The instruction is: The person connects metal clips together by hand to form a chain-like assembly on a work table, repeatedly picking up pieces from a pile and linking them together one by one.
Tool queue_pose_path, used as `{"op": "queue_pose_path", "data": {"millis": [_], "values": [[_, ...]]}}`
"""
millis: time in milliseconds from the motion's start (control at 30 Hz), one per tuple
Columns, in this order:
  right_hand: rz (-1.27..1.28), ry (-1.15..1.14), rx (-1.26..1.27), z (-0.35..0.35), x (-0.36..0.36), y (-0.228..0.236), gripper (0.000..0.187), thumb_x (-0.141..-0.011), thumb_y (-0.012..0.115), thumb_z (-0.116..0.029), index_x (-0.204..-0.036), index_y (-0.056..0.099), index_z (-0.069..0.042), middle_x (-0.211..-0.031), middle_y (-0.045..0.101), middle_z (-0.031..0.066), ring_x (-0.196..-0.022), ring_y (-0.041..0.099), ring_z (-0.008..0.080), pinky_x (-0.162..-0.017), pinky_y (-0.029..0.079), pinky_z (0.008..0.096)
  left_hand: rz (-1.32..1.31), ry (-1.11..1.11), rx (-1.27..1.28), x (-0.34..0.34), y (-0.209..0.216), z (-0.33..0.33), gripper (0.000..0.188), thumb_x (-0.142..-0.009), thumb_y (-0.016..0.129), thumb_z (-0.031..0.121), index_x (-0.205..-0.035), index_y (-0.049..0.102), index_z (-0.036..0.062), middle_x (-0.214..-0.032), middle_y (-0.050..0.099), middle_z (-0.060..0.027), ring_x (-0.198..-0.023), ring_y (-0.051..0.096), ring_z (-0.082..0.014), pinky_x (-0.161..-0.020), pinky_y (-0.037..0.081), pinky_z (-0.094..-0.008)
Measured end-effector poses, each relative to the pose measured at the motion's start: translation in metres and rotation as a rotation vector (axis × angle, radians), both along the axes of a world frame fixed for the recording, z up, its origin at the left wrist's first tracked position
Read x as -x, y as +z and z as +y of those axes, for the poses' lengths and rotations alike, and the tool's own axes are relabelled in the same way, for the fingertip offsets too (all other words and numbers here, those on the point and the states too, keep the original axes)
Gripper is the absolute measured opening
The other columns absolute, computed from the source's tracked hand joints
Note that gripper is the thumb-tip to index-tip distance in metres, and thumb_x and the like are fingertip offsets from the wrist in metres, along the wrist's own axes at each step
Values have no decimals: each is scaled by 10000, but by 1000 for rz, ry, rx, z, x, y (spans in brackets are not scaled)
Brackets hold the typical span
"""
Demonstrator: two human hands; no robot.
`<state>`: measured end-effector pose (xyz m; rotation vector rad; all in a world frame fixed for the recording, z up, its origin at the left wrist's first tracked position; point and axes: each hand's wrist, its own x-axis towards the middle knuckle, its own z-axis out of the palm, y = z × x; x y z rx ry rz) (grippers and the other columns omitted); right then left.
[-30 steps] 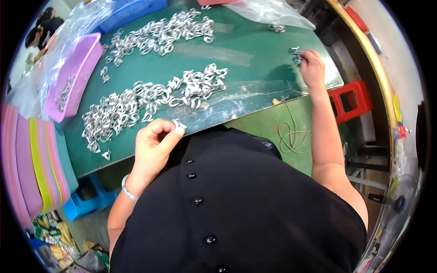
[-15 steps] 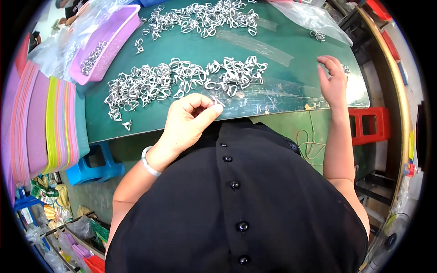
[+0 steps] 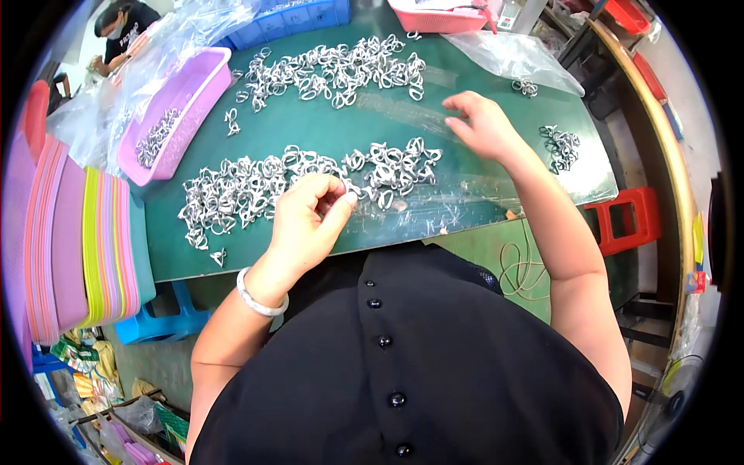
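Note:
My left hand (image 3: 306,225) is at the near edge of the green table (image 3: 294,124), thumb and fingers pinched on a small silver ring-shaped piece (image 3: 353,191), mostly covered by the fingertips. Beside and beyond it spreads a near pile of similar silver-grey ring-shaped pieces (image 3: 240,190), with some more pieces (image 3: 403,167) to its right. My right hand (image 3: 487,128) hovers over the table at the middle right. Its fingers are apart, with nothing visible in them. A far pile of the same pieces (image 3: 333,71) lies beyond, and a small cluster (image 3: 562,147) sits near the right edge.
A purple basket (image 3: 198,93) with some pieces stands at the left, near stacked coloured baskets (image 3: 62,240). At the back are a blue crate (image 3: 291,19), a pink basket (image 3: 442,17) and a plastic bag (image 3: 515,58). Another person (image 3: 124,27) is at the far left.
My right hand has swung left from the table's right side toward the middle, uncovering the small cluster there. The left hand keeps its pinch. The view has tilted up, showing more of the back.

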<state>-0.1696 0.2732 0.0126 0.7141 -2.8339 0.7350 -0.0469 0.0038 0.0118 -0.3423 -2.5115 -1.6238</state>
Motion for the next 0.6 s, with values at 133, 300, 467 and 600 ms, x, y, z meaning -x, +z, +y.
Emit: {"op": "queue_pose_path", "data": {"millis": [133,300,467,600], "values": [[46,-35,-48,-19,46,-7,355,-711,599,-160,-1038,538,-38,-972,533,156,-932,518,311,-820,420,361,164,-12,425,22,10,-2,112,-728,605,83,-813,545,40,-708,501,-60,-598,499,-168,-547,415,-279],[183,73,-76,-45,75,-16,428,-700,620,-165,-1104,499,-93,-1031,488,159,-945,509,317,-833,421,361,128,-55,612,35,18,-1,152,-745,590,151,-869,555,72,-761,510,-85,-681,537,-259,-605,434,-357],[108,191,33,-40,74,-13,119,-650,567,-50,-765,535,-45,-929,525,126,-819,530,305,-716,436,371,189,-51,557,68,22,-2,157,-743,600,134,-874,569,53,-747,529,-93,-643,529,-243,-570,420,-331],[43,233,-71,-29,64,-4,174,-658,572,-19,-822,517,-38,-815,516,102,-743,523,264,-684,434,335,278,-74,666,119,13,14,225,-756,578,158,-967,555,81,-851,531,-119,-772,539,-286,-667,436,-364]]}}
